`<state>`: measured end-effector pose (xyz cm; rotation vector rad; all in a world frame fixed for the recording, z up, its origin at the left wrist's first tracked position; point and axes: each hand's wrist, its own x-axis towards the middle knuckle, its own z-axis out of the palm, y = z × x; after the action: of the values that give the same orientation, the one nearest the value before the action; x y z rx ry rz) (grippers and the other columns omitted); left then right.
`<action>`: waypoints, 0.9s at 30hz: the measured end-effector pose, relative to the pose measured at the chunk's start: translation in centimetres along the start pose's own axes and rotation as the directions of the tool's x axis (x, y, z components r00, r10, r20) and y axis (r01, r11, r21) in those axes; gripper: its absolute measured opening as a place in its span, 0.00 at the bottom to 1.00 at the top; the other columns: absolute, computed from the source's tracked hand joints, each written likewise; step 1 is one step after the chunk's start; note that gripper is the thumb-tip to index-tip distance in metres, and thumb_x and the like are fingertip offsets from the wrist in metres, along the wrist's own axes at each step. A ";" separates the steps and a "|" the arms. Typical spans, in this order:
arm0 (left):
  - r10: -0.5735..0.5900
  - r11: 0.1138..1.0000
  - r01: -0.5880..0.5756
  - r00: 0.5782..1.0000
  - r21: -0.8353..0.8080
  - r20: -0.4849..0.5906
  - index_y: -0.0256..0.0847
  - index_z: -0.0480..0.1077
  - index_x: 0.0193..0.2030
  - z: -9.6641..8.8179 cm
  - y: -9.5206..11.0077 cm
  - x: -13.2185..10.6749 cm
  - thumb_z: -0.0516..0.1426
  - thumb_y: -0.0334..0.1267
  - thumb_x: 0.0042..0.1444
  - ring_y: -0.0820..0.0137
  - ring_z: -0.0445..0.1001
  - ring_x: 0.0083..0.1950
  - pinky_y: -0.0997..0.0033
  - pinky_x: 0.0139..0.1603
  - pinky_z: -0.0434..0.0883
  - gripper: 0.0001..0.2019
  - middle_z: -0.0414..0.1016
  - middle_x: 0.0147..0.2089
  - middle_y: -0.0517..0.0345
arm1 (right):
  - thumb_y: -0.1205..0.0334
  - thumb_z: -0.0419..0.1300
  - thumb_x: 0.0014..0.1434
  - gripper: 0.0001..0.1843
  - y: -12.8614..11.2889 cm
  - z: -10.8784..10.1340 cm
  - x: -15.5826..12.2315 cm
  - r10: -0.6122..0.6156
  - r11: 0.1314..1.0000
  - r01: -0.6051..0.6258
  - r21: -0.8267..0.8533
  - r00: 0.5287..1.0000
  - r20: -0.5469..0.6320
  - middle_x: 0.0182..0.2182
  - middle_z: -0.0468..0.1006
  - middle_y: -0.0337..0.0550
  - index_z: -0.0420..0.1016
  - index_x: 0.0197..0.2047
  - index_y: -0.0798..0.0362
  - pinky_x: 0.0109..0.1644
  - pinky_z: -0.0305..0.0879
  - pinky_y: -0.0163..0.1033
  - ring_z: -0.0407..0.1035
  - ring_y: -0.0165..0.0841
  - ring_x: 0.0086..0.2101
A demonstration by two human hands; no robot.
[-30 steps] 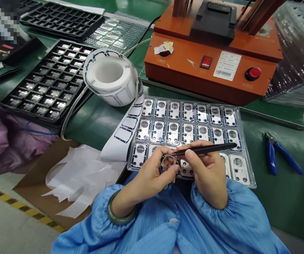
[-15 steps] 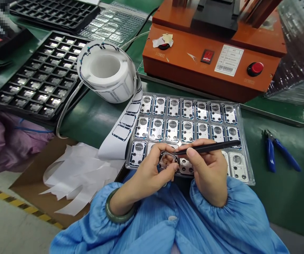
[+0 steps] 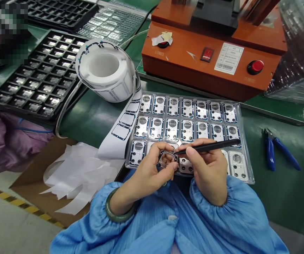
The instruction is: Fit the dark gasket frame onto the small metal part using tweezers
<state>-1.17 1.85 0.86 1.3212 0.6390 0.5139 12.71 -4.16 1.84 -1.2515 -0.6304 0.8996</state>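
My left hand (image 3: 152, 169) pinches a small rounded-corner metal plate (image 3: 167, 159) between thumb and fingers. Its surface looks shiny, and fingers cover part of its edge. Black tweezers (image 3: 207, 146) lie in the grip of my right hand (image 3: 207, 173), their tips at the plate's upper right corner. Whether the tips grasp anything there is too small to tell. Beneath both hands, a clear plastic tray (image 3: 248, 155) holds rows of similar metal plates, many with dark blue adhesive borders. The hands hide some of its front row.
Left of the tray stands a roll of adhesive frames (image 3: 109, 84), its strip hanging down. Beyond are a black tray (image 3: 16, 106) of small parts and an orange machine (image 3: 178, 63). Blue-handled cutters (image 3: 273, 151) lie right. A cardboard box (image 3: 37, 176) holds white backing paper.
The view has shifted very slightly. Both hands, the plate and the tweezers keep nearly the same position.
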 end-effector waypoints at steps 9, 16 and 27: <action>-0.014 1.000 0.014 1.000 -0.007 -0.014 0.45 0.58 0.49 0.0 0.1 0.0 0.55 0.34 0.61 0.75 0.69 0.25 0.73 0.30 0.65 0.11 0.66 0.25 0.68 | 0.64 0.64 0.57 0.07 0.1 0.0 0.0 -0.014 0.999 0.014 -0.038 1.000 -0.009 0.32 0.82 0.37 0.70 0.39 0.49 0.40 0.76 0.37 0.78 0.32 0.34; 0.002 1.000 -0.002 1.000 -0.007 0.001 0.46 0.57 0.49 0.0 -0.1 0.0 0.54 0.33 0.61 0.76 0.68 0.25 0.74 0.30 0.65 0.12 0.66 0.25 0.68 | 0.66 0.64 0.58 0.07 0.0 0.1 -0.1 -0.032 0.999 0.032 -0.017 0.999 0.001 0.31 0.82 0.35 0.70 0.39 0.48 0.40 0.75 0.35 0.78 0.30 0.34; -0.002 1.000 0.002 1.000 -0.022 0.000 0.46 0.58 0.49 0.1 0.0 -0.1 0.55 0.33 0.61 0.77 0.67 0.25 0.75 0.29 0.64 0.12 0.66 0.25 0.68 | 0.66 0.64 0.58 0.07 0.0 0.1 -0.1 -0.023 1.000 0.023 -0.018 1.000 -0.005 0.31 0.82 0.35 0.70 0.39 0.48 0.39 0.75 0.33 0.78 0.29 0.34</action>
<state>-1.16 1.74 0.88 1.2997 0.6332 0.5177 12.60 -4.21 1.87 -1.2601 -0.6483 0.8728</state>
